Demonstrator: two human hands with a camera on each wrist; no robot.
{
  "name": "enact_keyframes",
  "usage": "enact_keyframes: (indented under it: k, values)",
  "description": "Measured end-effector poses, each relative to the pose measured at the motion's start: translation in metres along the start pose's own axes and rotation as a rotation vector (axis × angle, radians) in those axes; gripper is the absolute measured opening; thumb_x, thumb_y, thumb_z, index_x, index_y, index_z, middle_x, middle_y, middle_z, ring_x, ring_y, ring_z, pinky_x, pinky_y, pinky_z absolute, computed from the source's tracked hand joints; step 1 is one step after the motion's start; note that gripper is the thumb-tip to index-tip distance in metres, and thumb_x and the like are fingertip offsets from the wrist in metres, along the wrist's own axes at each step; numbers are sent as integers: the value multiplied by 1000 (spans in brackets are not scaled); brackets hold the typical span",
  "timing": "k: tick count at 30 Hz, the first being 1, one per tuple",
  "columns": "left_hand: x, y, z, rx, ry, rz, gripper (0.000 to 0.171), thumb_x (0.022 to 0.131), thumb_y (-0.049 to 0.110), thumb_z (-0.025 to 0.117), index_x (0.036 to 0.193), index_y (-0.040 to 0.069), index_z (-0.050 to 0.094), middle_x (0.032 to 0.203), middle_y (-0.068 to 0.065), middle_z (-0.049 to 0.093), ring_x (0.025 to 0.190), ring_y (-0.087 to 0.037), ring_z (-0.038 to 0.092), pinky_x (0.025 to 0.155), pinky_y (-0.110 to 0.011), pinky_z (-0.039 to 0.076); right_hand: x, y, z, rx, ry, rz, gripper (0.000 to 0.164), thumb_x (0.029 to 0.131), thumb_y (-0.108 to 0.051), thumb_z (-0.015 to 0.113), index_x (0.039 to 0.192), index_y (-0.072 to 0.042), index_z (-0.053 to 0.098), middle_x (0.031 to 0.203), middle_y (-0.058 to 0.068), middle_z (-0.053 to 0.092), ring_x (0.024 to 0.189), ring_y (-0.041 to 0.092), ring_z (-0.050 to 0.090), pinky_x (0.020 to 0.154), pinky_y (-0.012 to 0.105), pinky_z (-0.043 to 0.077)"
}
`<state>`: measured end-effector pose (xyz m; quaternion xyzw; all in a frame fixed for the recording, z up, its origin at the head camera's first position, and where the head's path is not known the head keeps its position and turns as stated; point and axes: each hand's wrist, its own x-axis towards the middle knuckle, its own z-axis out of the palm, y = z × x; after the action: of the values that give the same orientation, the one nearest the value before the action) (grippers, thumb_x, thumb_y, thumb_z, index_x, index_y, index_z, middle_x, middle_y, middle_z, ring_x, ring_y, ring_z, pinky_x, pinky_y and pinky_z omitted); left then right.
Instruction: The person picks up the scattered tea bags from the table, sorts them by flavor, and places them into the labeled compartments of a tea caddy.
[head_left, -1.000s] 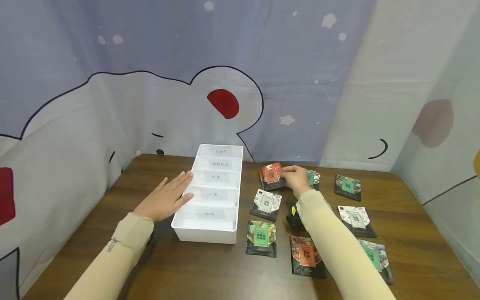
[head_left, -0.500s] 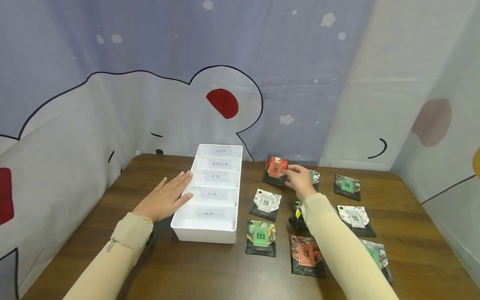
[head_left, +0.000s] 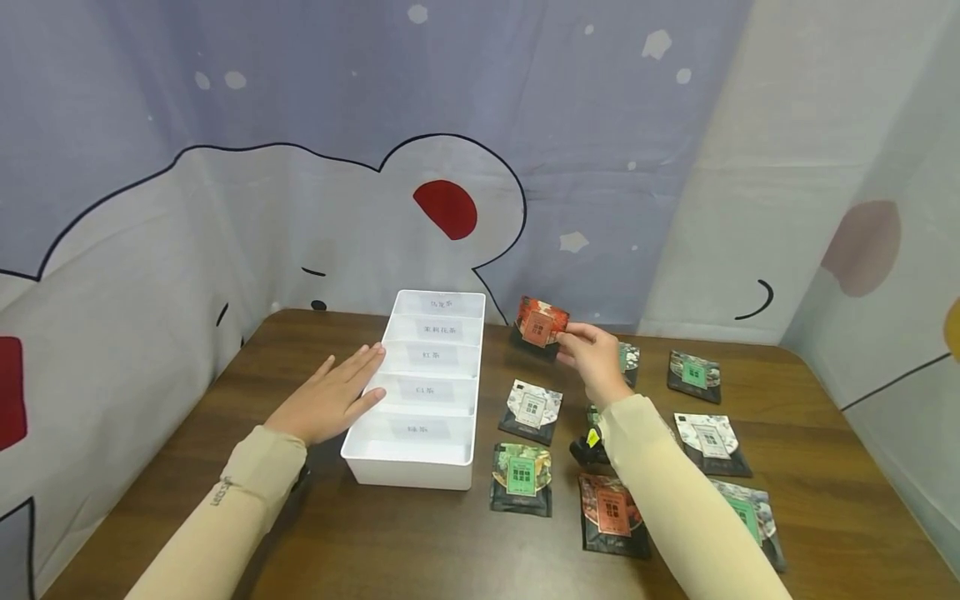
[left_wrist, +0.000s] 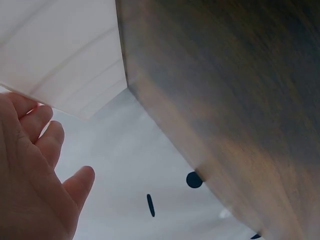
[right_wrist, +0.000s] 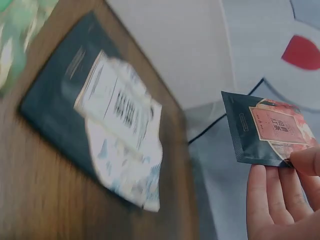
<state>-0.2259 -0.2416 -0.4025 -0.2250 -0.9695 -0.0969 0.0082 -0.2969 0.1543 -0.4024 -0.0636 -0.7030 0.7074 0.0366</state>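
My right hand [head_left: 597, 364] pinches a red-and-black tea sachet [head_left: 537, 327] at its right edge, thumb on top. In the right wrist view this sachet [right_wrist: 265, 131] is raised off the table, printed face showing. My left hand [head_left: 332, 398] lies with straight fingers along the left rim of a white divided box [head_left: 408, 472]. The left wrist view has those fingertips against the outside of the box wall [left_wrist: 55, 55]. Labelled compartments run from front to back in the box, and no sachets show in them. Just right of the box lies a white-and-black tea sachet [head_left: 532, 412].
Near the box's front right is a green sachet [head_left: 521, 481], with another red one [head_left: 613, 512] beside it. Further right lie a green-labelled sachet [head_left: 694, 377], a white one [head_left: 711, 444] and one partly under the sleeve [head_left: 753, 518]. A curtain [head_left: 585, 167] hangs behind the table.
My right hand has lifted the red tea sachet from the table, and it now stands higher, tilted, and slightly left of where it was half a second ago. My left hand has stayed put.
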Motion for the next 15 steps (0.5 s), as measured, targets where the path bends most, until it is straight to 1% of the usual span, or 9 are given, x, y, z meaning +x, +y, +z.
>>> enact_keyframes:
  k: [5,7,10,15]
  values:
    - [0,0,0,8,1,2,71,109,50,34,162,5,19,168,-9,18,154,-30,19,123,-58,11,-8,-9,14,10,-35,-57,26,97,-4,64,120,8,65,105,9,72,79,9,71,77,27,61]
    - [0,1,0,9,3,3,71,109,50,34,162,5,19,168,-9,18,154,-30,19,124,-58,10,-10,-11,19,15,-50,-81,25,96,-2,64,119,8,64,103,10,72,79,10,70,75,26,61]
    - [-1,2,-1,9,10,10,70,109,49,35,161,4,20,168,-10,20,154,-30,20,124,-58,10,-13,-15,28,9,-68,-109,24,95,1,64,118,7,64,99,7,70,81,10,68,74,26,60]
    - [-3,5,-3,4,26,19,68,109,46,36,161,3,23,167,-12,22,153,-31,22,123,-58,13,-21,-21,42,-4,-99,-127,20,97,-3,64,116,3,65,100,7,69,84,12,66,75,29,60]
